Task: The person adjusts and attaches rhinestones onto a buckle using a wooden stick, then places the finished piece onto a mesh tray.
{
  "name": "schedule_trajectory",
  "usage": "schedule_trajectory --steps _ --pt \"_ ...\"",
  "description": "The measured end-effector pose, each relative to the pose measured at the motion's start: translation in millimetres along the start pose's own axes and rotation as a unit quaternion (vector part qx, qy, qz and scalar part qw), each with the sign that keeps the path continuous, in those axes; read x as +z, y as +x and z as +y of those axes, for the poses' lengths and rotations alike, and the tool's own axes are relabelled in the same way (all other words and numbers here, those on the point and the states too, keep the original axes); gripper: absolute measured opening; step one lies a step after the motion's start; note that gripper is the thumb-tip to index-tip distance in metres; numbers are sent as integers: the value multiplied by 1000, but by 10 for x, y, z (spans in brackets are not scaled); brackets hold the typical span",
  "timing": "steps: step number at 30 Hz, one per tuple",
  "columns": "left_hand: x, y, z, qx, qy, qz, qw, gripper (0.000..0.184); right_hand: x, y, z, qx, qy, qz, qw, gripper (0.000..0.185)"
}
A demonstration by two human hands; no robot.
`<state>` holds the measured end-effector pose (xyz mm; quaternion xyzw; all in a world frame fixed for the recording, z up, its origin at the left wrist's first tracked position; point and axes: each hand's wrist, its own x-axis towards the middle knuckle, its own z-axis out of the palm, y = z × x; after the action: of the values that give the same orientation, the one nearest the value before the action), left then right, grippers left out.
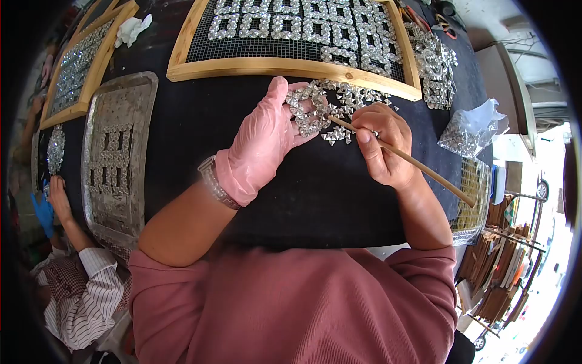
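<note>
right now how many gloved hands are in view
2: your left hand, in pink, silvery pieces on its fingers, and a co-worker's blue-gloved hand at far left. Others may be hidden at that edge.

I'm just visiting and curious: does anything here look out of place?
Loose silver pieces lie scattered on the black tabletop, unlike the neat rows on mesh; crumpled white tissue between the wooden frames may be litter.

dark table [291,212]: wood-framed mesh [260,68], metal tray [114,219], loose silver pieces [350,101], plastic bag [476,128].
</note>
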<state>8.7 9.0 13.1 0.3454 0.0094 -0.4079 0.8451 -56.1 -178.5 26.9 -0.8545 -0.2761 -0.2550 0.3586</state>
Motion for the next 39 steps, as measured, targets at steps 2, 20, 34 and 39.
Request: schedule_trajectory --steps 2,20,34,39 --pt "-6 3 -11 -2 6 1 1000 52 -3 0 -3 9 4 -1 1000 10" --pt "-34 28 -12 -27 -10 6 1000 52 -19 -111 323 328 123 189 917 24" --pt "-16 23 -18 -15 0 2 1000 51 64 -75 280 273 78 206 937 24" --pt "-33 26 -24 -18 9 -11 1000 51 61 -99 350 293 53 186 936 25"
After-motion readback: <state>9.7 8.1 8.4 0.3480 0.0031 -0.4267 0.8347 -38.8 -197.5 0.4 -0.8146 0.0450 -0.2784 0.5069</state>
